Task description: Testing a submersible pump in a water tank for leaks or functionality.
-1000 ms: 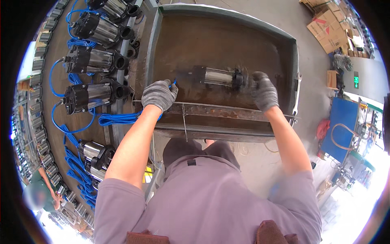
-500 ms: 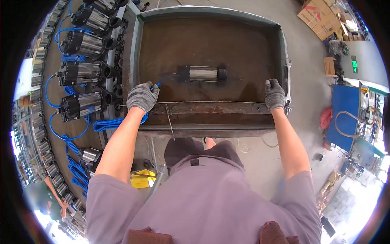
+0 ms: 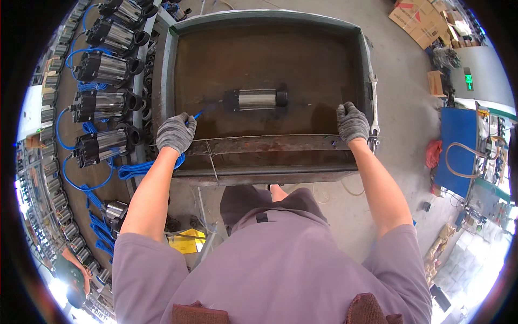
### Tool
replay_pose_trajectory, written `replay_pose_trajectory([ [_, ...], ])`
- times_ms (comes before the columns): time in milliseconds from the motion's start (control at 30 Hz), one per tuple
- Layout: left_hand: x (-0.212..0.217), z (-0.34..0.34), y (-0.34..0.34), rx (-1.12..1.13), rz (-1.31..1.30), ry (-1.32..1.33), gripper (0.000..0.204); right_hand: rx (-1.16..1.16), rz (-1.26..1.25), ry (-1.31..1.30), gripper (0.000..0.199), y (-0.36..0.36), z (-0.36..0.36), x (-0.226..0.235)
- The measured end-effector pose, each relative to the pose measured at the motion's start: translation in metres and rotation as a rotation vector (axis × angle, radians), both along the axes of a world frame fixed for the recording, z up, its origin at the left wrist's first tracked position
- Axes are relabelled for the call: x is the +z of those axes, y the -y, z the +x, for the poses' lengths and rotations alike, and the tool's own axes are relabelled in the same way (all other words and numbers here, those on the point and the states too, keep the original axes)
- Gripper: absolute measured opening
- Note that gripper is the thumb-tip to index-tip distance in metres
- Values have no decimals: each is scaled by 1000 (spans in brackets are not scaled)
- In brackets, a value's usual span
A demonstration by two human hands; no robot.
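A metal-bodied pump with black ends lies on its side in the brownish water of a rectangular tank. My left hand, in a grey knit glove, is closed around the pump's blue cable at the tank's left side. More of that cable hangs in a coil below the wrist. At the tank's right side, my gloved right hand has its fingers curled together, close to the right end of a rusty crossbar. Whatever may lie under those fingers is hidden.
Several similar pumps with blue cables stand in a row on the left. A wrench lies along the tank's right rim. Cardboard boxes sit at the far right, a blue panel below them. Another person is at the lower left.
The whole view has shifted, so the tank, pump and both hands appear slightly further left. Both hands keep the same hold and place at the tank.
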State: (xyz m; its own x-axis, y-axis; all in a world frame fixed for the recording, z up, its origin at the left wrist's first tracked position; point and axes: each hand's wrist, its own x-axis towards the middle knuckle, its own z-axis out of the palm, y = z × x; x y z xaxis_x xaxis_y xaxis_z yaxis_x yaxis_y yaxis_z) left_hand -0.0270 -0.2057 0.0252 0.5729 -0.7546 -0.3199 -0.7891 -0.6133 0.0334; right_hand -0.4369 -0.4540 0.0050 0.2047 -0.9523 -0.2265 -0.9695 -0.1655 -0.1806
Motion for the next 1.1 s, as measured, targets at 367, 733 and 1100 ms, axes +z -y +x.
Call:
replay_pose_trajectory([
  [367, -4, 2, -2, 0, -2, 0, 40, -17, 46, -13, 38, -1, 1, 2],
  [733, -7, 3, -4, -28, -51, 22, 39, 3, 32, -43, 36, 1, 1, -1],
  [1100, -9, 4, -4, -31, -37, 21, 40, -3, 12, -33, 35, 1, 0, -4],
])
